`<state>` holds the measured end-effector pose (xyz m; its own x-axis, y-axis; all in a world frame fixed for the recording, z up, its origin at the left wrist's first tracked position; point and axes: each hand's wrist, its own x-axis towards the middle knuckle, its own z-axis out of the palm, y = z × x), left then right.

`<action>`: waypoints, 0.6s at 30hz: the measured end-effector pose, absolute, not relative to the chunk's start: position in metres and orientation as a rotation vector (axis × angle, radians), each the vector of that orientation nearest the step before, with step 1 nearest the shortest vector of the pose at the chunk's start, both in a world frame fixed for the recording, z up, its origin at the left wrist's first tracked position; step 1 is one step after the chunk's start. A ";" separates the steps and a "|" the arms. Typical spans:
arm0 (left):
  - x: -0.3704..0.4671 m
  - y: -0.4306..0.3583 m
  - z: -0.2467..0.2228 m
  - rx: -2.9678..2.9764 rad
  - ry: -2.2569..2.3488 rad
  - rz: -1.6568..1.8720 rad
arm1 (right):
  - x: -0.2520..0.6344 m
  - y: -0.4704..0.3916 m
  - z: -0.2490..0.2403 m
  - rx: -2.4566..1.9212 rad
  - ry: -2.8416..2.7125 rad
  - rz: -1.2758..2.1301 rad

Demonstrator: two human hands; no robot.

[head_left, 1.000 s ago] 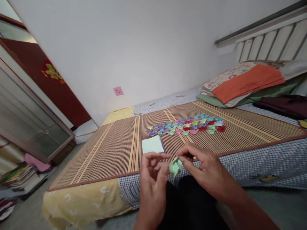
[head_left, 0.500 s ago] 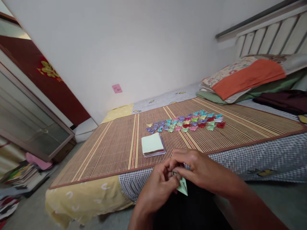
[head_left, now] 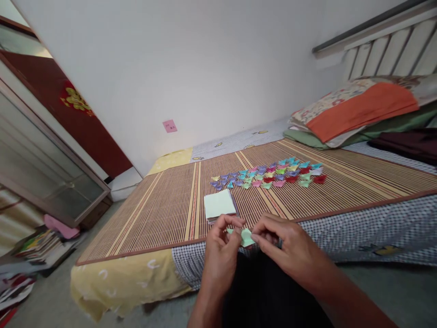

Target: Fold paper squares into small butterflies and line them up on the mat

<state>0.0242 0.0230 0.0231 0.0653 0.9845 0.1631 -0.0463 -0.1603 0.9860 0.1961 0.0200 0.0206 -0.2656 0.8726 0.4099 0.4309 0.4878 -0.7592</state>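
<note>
Between my two hands is a small folded piece of pale green paper (head_left: pixel 246 238), held just above the front edge of the bed. My left hand (head_left: pixel 222 246) pinches its left side between thumb and fingers. At its right corner, the thumb and forefinger of my right hand (head_left: pixel 285 239) close on the paper. Behind my left hand lies a stack of square paper sheets (head_left: pixel 219 203), light green on top. Farther back, several small folded paper figures (head_left: pixel 268 175) in blue, purple, red, pink, yellow and green lie in rows.
A striped bamboo mat (head_left: pixel 160 205) covers the bed, over yellow and checked bedding (head_left: pixel 136 275). Pillows (head_left: pixel 362 114) and dark folded cloth (head_left: pixel 406 143) are piled at the right. Books (head_left: pixel 41 246) are stacked low on the left, near a glazed door (head_left: pixel 51 159).
The green paper has turned from pointing downward to lying more sideways and has risen a little. My hands have moved apart, showing more of it.
</note>
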 end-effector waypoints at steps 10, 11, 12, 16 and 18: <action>0.013 0.016 0.028 1.410 1.080 1.128 | 0.193 0.019 0.019 -0.996 -1.927 0.549; 0.013 0.016 0.028 1.428 1.073 1.123 | 0.193 0.018 0.020 -0.991 -1.941 0.530; 0.013 0.016 0.027 1.449 1.062 1.119 | 0.193 0.018 0.020 -0.985 -1.952 0.513; 0.015 0.014 0.030 1.592 1.055 1.129 | 0.193 0.018 0.022 -0.967 -1.964 0.493; 0.015 0.013 0.033 1.676 1.088 1.139 | 0.193 0.018 0.022 -0.948 -1.969 0.502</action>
